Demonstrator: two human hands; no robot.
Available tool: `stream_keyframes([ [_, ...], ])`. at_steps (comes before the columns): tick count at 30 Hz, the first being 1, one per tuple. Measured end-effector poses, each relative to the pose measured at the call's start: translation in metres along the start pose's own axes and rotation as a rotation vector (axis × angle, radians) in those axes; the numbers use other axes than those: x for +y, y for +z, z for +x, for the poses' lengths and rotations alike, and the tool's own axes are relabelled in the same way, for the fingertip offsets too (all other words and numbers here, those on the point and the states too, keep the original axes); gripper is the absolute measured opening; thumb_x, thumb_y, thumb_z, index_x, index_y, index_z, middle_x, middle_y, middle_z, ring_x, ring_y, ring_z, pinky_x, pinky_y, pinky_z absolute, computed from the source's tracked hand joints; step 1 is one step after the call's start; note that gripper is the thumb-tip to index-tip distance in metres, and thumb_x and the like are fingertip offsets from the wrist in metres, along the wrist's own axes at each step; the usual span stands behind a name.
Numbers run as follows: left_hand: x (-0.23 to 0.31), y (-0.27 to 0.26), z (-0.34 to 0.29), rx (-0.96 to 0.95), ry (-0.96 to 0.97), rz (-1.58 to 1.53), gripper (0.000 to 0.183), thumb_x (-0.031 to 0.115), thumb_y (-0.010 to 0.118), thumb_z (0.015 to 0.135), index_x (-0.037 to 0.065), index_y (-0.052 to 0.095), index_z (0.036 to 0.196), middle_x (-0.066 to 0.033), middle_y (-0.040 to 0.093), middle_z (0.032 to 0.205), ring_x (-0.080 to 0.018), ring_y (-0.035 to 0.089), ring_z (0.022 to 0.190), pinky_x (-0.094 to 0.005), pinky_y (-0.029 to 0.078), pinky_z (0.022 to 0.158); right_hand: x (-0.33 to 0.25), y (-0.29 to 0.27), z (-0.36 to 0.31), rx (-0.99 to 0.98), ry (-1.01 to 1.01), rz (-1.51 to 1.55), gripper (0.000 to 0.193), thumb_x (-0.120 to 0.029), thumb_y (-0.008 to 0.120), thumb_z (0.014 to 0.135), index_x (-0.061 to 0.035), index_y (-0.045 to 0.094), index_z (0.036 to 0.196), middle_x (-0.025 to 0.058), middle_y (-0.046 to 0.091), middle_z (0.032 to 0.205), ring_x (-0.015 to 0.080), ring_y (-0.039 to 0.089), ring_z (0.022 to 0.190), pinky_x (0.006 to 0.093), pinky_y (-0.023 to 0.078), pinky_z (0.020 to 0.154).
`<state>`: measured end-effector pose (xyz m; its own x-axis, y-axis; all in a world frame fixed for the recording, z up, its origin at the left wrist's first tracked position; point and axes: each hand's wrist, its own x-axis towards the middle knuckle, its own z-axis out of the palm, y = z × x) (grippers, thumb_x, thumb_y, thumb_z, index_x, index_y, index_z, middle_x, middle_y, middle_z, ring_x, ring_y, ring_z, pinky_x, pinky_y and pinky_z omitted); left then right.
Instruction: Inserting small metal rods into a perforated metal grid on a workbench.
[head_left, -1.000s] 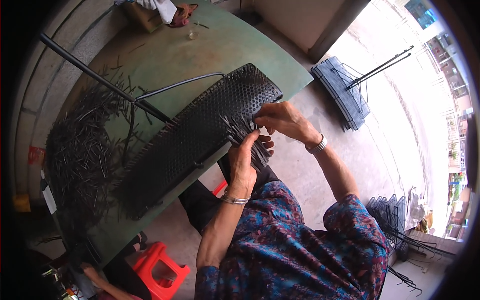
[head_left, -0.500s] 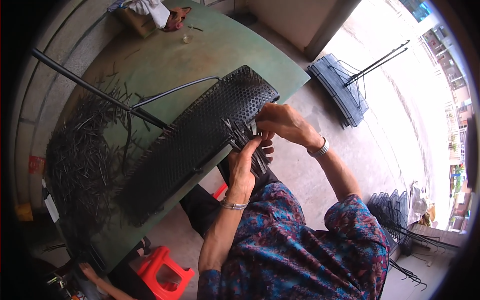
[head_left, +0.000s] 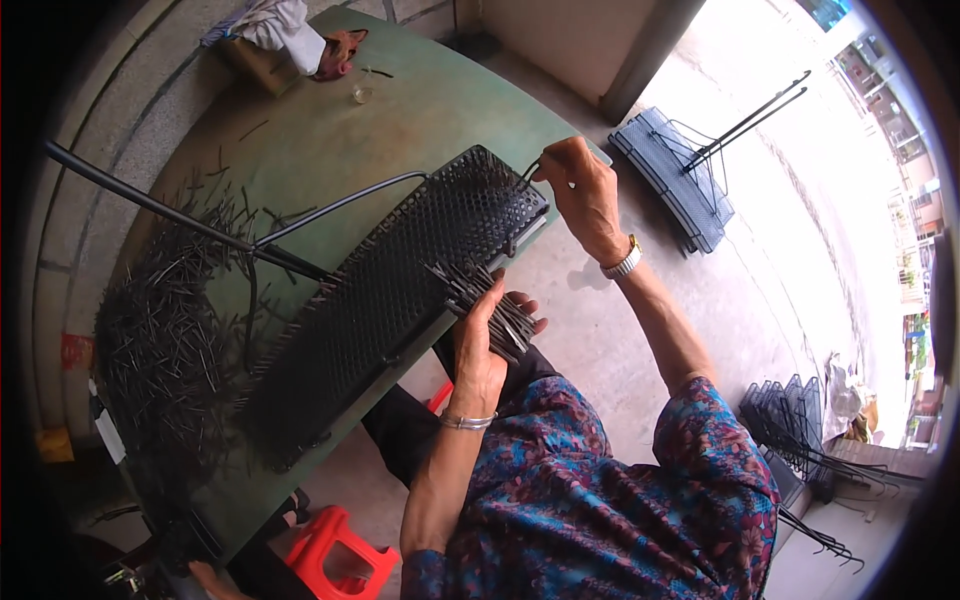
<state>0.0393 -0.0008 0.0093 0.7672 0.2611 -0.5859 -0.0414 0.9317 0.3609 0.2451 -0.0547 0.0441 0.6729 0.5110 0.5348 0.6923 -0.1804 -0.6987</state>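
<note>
A long black perforated panel (head_left: 390,270) lies slantwise on the green table, with rows of small holes and a black metal rod handle (head_left: 150,203) running off to the left. My left hand (head_left: 482,345) is closed round a bundle of thin dark strips (head_left: 462,288) beside the panel's near edge. At the far right end of the panel, my right hand (head_left: 585,195) pinches a bent dark strip (head_left: 531,170), whose lower end meets the perforated surface. Whether that end sits in a hole is too small to tell.
A heap of loose dark strips (head_left: 160,340) covers the left of the green table (head_left: 440,100). A small glass (head_left: 362,93) and a white cloth (head_left: 285,35) stand farther back. Similar panels (head_left: 675,165) lie on the floor at right. Near the lower edge are a red stool (head_left: 345,560) and another person's hand (head_left: 213,580).
My right hand has moved up and away from the bundle to the panel's far right end, with a strip in its fingers. The left hand stays round the bundle.
</note>
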Motion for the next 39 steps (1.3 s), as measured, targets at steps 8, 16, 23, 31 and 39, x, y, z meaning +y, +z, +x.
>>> stream_keyframes([
  [8,0.004,0.008,-0.006,0.022,0.065,0.079,0.020,0.025,0.067,0.091,0.009,0.064,0.102,-0.0052,0.064,0.080,-0.0147,0.060,0.068,-0.0386,0.056,0.068,-0.008,-0.002,0.008,-0.042,0.034,0.093,0.005,-0.001,0.061,0.088,0.0002,0.056,0.090,0.0085,0.066,0.077,0.0143,0.069,0.070,0.0270,0.052,0.060],
  [16,0.002,0.005,-0.007,0.032,0.111,0.090,0.023,0.026,0.066,0.092,0.007,0.060,0.103,-0.0113,0.069,0.089,-0.0143,0.061,0.069,-0.0347,0.056,0.061,-0.002,-0.008,0.019,-0.123,-0.041,-0.002,0.006,-0.003,0.062,0.088,-0.0001,0.057,0.089,0.0092,0.067,0.079,0.0158,0.069,0.070,0.0275,0.051,0.060],
  [23,0.002,0.003,-0.007,0.034,0.097,0.069,0.023,0.026,0.065,0.093,0.007,0.060,0.103,-0.0116,0.069,0.090,-0.0159,0.062,0.069,-0.0351,0.056,0.061,-0.001,-0.007,0.017,-0.154,0.001,0.071,0.006,-0.003,0.062,0.086,-0.0007,0.057,0.088,0.0089,0.067,0.079,0.0153,0.069,0.071,0.0274,0.051,0.062],
  [31,0.003,0.004,-0.007,0.091,0.093,0.085,0.019,0.024,0.066,0.092,0.005,0.062,0.092,-0.0076,0.066,0.080,-0.0156,0.062,0.066,-0.0353,0.056,0.059,0.008,0.004,0.009,-0.213,-0.091,-0.015,0.005,-0.005,0.060,0.086,-0.0007,0.057,0.087,0.0113,0.060,0.071,0.0216,0.061,0.063,0.0320,0.048,0.058],
  [39,0.002,0.007,-0.005,0.028,0.103,0.118,0.019,0.026,0.065,0.092,0.007,0.062,0.091,-0.0067,0.065,0.079,-0.0154,0.060,0.065,-0.0360,0.053,0.058,0.006,0.000,0.020,-0.357,-0.142,-0.068,0.006,-0.008,0.058,0.088,-0.0018,0.059,0.087,0.0105,0.063,0.072,0.0232,0.063,0.064,0.0351,0.050,0.060],
])
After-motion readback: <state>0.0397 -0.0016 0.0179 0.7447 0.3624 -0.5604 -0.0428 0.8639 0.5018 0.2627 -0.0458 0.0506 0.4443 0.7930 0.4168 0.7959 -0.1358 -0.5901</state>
